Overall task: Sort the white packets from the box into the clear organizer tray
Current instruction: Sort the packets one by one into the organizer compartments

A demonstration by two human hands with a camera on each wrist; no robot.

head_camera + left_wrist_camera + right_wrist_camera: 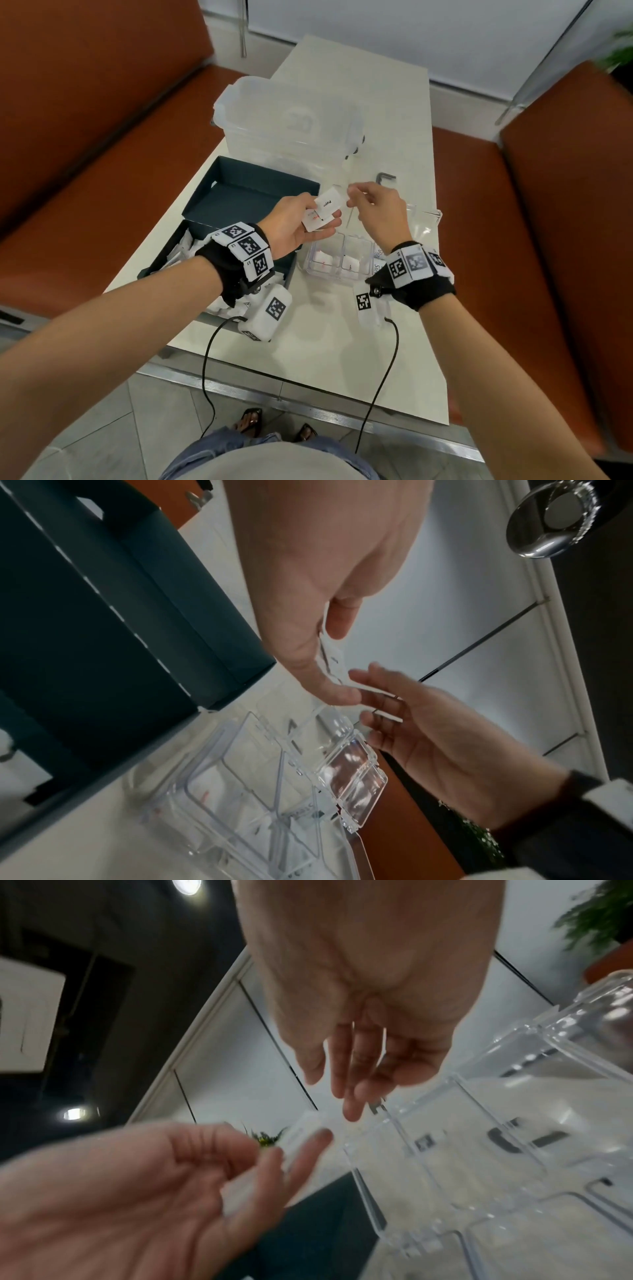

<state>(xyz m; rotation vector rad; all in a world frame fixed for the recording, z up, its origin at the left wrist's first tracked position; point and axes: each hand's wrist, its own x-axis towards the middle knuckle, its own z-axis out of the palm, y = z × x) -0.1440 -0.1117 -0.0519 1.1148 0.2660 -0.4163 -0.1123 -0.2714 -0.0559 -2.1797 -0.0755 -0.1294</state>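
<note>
Holding two white packets (323, 212) above the table (394, 342), your left hand (298, 222) pinches them between thumb and fingers, over the gap between the dark box (239, 202) and the clear tray (339, 260). Your right hand (376, 212) reaches in just beside them, fingers loose and holding nothing. More packets lie in the box and in two tray compartments.

Left wrist view: your thumb presses the packets (330, 656) edge-on, the tray (274, 791) below.

Right wrist view: your right hand's fingers (352, 1096) hang relaxed; the blurred packets (301, 1137) sit in the left hand (137, 1191).
</note>
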